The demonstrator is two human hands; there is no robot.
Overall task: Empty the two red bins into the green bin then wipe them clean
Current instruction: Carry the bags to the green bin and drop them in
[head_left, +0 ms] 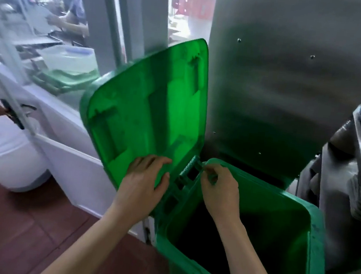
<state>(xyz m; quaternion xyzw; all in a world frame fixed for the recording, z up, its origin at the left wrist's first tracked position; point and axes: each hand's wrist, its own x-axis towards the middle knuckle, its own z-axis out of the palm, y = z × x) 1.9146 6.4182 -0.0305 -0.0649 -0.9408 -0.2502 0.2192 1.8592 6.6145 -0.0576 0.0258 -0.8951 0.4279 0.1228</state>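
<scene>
A green bin point(312, 239) stands open at the lower right, its inside dark. Its green lid point(146, 110) is swung up to the left, underside facing me. My left hand point(142, 184) lies on the lid's lower edge near the hinge, fingers spread and fairly straight. My right hand point(221, 187) grips the bin's back rim beside the hinge handle point(190, 170), fingers curled over the rim. No red bin is in view.
A steel panel point(295, 82) rises behind the bin. Grey machinery point(358, 158) crowds the right side. A white bucket point(2, 153) sits on the red-brown floor point(15, 230) at left, beside a white window frame. A person works behind the glass.
</scene>
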